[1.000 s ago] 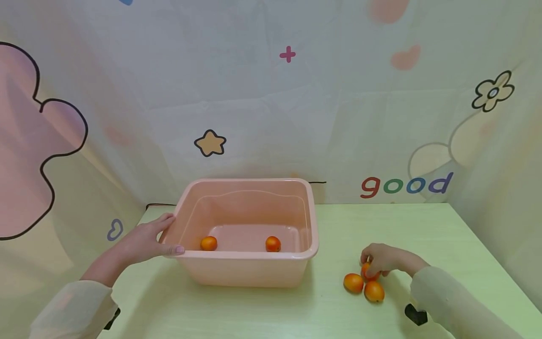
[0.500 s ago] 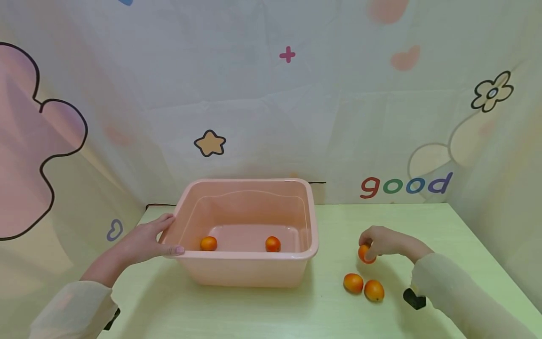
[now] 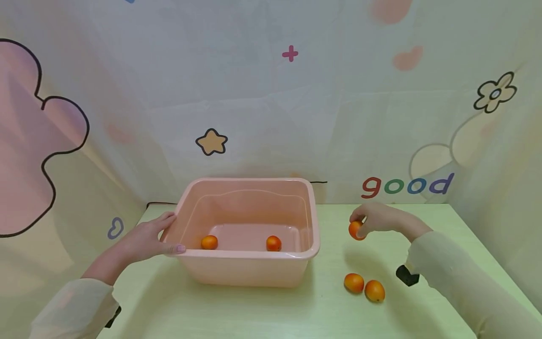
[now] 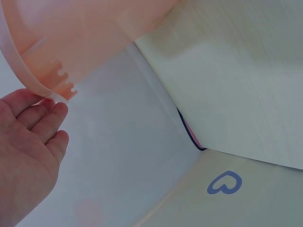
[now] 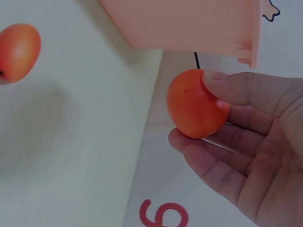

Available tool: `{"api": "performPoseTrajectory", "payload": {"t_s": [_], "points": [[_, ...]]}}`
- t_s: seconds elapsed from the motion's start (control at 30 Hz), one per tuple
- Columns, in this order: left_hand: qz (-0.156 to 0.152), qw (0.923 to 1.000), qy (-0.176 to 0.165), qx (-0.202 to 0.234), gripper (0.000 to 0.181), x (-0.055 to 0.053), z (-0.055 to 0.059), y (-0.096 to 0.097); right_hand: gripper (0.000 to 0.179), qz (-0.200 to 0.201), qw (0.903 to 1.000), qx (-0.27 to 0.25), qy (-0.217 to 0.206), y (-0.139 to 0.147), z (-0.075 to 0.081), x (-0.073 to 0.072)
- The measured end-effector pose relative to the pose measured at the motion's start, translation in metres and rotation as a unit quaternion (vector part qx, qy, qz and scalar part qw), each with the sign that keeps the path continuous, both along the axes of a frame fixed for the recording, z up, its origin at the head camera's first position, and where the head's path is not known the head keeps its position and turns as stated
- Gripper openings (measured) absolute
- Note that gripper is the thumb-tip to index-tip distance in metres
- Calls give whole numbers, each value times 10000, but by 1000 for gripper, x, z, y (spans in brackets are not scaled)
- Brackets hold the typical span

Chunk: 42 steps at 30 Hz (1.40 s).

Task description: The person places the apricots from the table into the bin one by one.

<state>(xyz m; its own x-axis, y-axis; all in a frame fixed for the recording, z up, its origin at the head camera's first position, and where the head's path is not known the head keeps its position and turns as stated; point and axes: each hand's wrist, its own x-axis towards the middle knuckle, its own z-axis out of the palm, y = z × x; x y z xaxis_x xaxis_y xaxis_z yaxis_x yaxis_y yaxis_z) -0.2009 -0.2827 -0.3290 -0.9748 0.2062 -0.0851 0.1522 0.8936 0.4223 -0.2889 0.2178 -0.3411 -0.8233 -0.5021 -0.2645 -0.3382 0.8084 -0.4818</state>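
Pale, long-sleeved cuff (image 3: pixel 76 306), soft cloth, at far left.

Left hand (image 3: pixel 144 242): clamped on the basin's left rim, thumb over the near corner, fingertips at the underside of the lip. If this grip slackened or pulled, the basin could slide or tip, and the round contents would roll.

Pink rectangular plastic basin (image 3: pixel 250 270): glossy, with rounded corners, a rolled lip and a faint curved line moulded in the back wall; it stands upright on the pale, faintly grained table (image 3: pixel 262 315).

Two smooth, rounded orange fruits inside the basin, well apart near its front wall: the left orange fruit (image 3: pixel 209 242) yellower, the right orange fruit (image 3: pixel 274 243) redder.

Two oval orange fruits on the table, right of the basin, lying just beside each other: the nearer-to-basin fruit (image 3: pixel 354 283) and its neighbour (image 3: pixel 375 291). A knock from a passing sleeve could set either rolling.

Glossy orange-red fruit (image 5: pixel 191 106), round and slightly flattened: raised above the table, right of the basin and apart from it.

Right hand (image 3: pixel 378 219): thumb and fingers pinch this fruit, palm clear of it. Its slick skin could slip from so light a hold; carried too low, it would probably strike the basin's rim.
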Motion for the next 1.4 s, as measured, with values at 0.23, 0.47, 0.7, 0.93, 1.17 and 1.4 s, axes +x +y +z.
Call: {"api": "performPoseTrajectory", "payload": {"t_s": [0.23,0.47,0.7,0.93,1.17,1.4], "points": [[3,10000,-1,-11,99,1,2,1,30,159,9998,2,94,-14,22,-4],[27,10000,-23,6,100,1,2,1,27,294,9989,250,261,-35,45,-9],[46,10000,-49,3,99,1,3,1,20,486,9977,406,259,-55,64,-12],[85,9999,-95,46,100,2,3,1,17,367,9985,382,148,-75,78,-14],[58,10000,3,-23,99,1,3,0,15,527,9960,697,203,-103,82,-23],[64,10000,-22,-9,99,1,2,1,9,572,9924,1028,347,-129,79,-28]]}}
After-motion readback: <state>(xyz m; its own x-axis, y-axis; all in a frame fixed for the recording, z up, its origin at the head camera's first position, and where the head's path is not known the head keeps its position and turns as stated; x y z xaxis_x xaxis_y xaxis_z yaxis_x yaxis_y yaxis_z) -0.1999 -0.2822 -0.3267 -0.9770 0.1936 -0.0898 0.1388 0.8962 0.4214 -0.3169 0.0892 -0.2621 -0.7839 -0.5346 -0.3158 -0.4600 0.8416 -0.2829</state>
